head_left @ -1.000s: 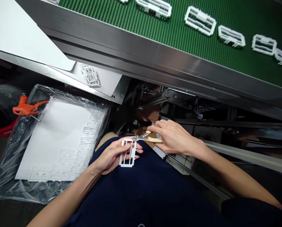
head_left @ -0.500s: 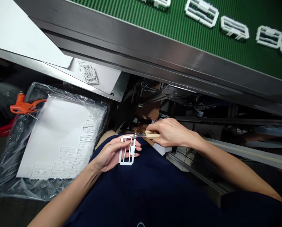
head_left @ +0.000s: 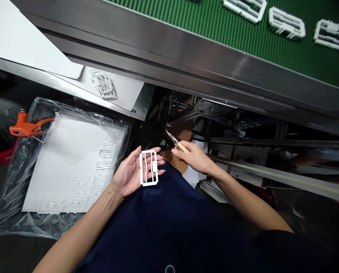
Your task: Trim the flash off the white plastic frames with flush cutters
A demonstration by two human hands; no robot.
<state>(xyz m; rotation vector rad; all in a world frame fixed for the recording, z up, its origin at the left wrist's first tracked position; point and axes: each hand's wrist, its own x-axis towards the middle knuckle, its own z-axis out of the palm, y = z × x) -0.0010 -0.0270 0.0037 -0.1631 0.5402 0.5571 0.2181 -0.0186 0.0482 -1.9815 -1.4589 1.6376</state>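
A white plastic frame [head_left: 148, 168] with inner bars lies on the open palm of my left hand [head_left: 129, 172], whose fingers are spread beneath it. To the right, my right hand [head_left: 196, 156] is closed around the pale handles of metal nippers [head_left: 182, 147]. The nippers point up and left, apart from the frame. Similar white frames [head_left: 287, 22] rest on the green conveyor belt [head_left: 186, 26] at the top. Rows of thin white frames [head_left: 82, 185] lie on a white sheet in the plastic-lined box at the left.
An orange tool [head_left: 24, 126] sits at the left edge of the plastic-lined box [head_left: 13, 197]. More white frames [head_left: 103, 84] are piled on a metal ledge [head_left: 149, 99]. The conveyor's metal side [head_left: 169, 49] crosses the view, with machine bars [head_left: 286, 172] below it.
My right hand has drawn the nippers away from the frame and tilted them upward. My left hand has moved slightly up and left, its thumb now off the frame's bars.
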